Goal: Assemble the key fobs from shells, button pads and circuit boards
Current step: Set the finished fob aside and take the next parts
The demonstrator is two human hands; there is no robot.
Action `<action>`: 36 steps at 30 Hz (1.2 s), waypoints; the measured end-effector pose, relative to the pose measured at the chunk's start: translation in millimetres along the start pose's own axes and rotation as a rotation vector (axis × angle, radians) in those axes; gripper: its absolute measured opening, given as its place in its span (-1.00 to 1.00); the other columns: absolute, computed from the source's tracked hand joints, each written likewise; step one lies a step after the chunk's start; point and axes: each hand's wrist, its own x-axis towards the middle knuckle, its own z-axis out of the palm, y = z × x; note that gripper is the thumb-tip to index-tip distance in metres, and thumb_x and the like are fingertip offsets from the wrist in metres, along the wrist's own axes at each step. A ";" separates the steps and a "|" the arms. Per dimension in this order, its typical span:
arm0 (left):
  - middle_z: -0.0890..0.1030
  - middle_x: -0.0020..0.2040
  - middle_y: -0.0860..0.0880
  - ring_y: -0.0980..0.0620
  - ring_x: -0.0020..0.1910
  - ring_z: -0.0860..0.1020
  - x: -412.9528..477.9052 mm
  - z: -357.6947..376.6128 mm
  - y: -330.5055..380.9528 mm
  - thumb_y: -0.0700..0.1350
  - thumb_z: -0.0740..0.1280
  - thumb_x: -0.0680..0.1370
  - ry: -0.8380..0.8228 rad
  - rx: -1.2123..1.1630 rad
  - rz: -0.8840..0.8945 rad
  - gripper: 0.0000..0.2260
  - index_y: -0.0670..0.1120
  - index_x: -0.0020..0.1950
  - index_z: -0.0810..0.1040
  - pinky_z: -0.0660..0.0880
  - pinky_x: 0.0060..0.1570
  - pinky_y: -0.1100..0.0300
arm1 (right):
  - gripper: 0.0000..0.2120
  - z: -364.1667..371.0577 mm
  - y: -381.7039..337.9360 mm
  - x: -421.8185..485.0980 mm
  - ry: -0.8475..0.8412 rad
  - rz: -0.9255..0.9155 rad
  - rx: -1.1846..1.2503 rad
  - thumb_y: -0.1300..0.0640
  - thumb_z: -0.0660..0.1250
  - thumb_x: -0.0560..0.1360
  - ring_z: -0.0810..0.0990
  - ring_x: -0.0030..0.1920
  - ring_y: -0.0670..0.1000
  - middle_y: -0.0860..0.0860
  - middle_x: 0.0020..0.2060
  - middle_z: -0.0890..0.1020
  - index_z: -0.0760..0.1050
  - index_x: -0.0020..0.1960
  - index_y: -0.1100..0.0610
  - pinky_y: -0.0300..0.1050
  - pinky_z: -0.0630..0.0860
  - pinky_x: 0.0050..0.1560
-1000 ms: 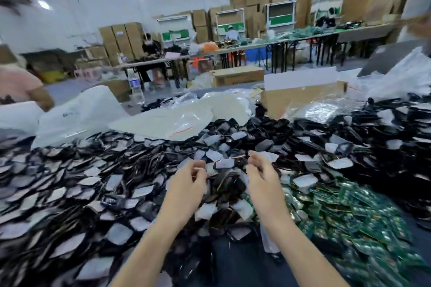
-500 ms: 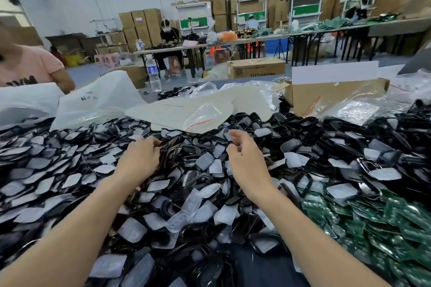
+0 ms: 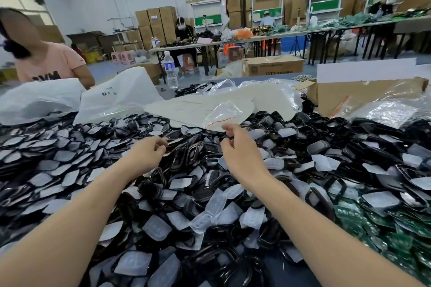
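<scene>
**Loads of fob parts heaped loose on one worktop**

Loads of translucent button pads (image 3: 156, 228) lie closest, mixed into black shells (image 3: 193, 155), and only a bare strip of the worktop (image 3: 271, 270) shows. The green circuit boards (image 3: 396, 228) are piled loose at the near right, touching the shells. None of these parts are in a container.

Mid-pile, the left hand (image 3: 148, 155) has its fingers curled down onto the shells; honestly can't tell if it's grabbed one. The right hand (image 3: 239, 149) pinches a small dark piece (image 3: 227, 138) between thumb and fingers, raised just above the heap. It's too small to identify.

Behind the pile are two white plastic bags (image 3: 116, 96) with contents hidden, and a flat clear zip bag (image 3: 221, 113). On the right is an open cardboard box (image 3: 363, 96) with crinkly clear bags (image 3: 387, 112) spilling in front of it. Further back are a water bottle (image 3: 170, 70), a person in a pink shirt (image 3: 50, 66), and stacked cartons (image 3: 161, 23) along the wall.
</scene>
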 end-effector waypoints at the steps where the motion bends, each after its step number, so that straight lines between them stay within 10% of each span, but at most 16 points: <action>1: 0.65 -0.01 -0.02 -0.06 -0.01 0.61 0.4 -3.4 -5.4 -0.13 0.21 0.68 0.010 -0.004 -0.006 -0.78 -0.06 0.27 0.57 0.49 -0.02 0.10 | -0.63 6.0 -2.3 3.3 -0.023 -0.009 -0.029 0.14 0.12 0.67 0.49 0.27 0.02 0.01 0.38 0.44 0.33 0.47 0.02 0.04 0.44 0.32; 15: 0.63 0.14 -0.16 -0.12 0.04 0.57 9.5 -31.2 -58.2 -0.15 0.19 0.67 0.071 -0.004 -0.083 -0.73 -0.14 0.31 0.56 0.44 0.01 0.09 | -0.70 36.3 12.6 63.7 -0.243 0.063 -0.715 0.03 0.21 0.68 0.48 0.26 0.25 0.20 0.28 0.47 0.51 0.30 0.17 0.06 0.48 0.22; 21: 0.60 -0.06 -0.05 0.00 -0.20 0.55 15.6 -37.7 -74.3 -0.14 0.20 0.66 0.111 -0.008 -0.107 -0.77 -0.11 0.24 0.58 0.39 -0.29 0.16 | -0.59 39.6 9.6 69.8 -0.301 0.045 -0.881 -0.12 0.19 0.67 0.41 0.35 0.22 0.16 0.32 0.48 0.47 0.40 0.11 0.08 0.39 0.26; 24: 0.65 0.09 -0.13 -0.06 -0.06 0.54 13.5 -45.9 -86.0 -0.15 0.19 0.66 0.127 0.034 -0.143 -0.75 -0.14 0.28 0.56 0.41 -0.10 0.12 | -0.62 48.2 -2.0 68.1 -0.217 -0.055 -0.890 -0.05 0.07 0.72 0.44 0.30 0.20 0.15 0.29 0.48 0.46 0.37 0.12 0.08 0.38 0.23; 28: 0.62 -0.09 -0.07 0.05 -0.33 0.49 1.5 -56.6 -107.0 -0.15 0.18 0.67 0.174 0.089 -0.159 -0.75 -0.13 0.28 0.55 0.35 -0.37 0.17 | -0.66 73.3 -35.5 70.7 -0.104 -0.225 -0.784 0.08 0.05 0.71 0.48 0.24 0.20 0.15 0.28 0.49 0.42 0.41 0.11 0.09 0.43 0.22; 36: 0.65 0.13 -0.16 -0.11 -0.05 0.54 -24.3 -94.0 -159.4 -0.13 0.19 0.67 0.254 0.147 -0.274 -0.74 -0.14 0.31 0.54 0.44 -0.06 0.08 | -0.64 147.5 -89.3 73.6 -0.295 -0.317 -0.628 0.08 0.08 0.69 0.45 0.32 0.18 0.13 0.35 0.46 0.39 0.44 0.10 0.13 0.44 0.30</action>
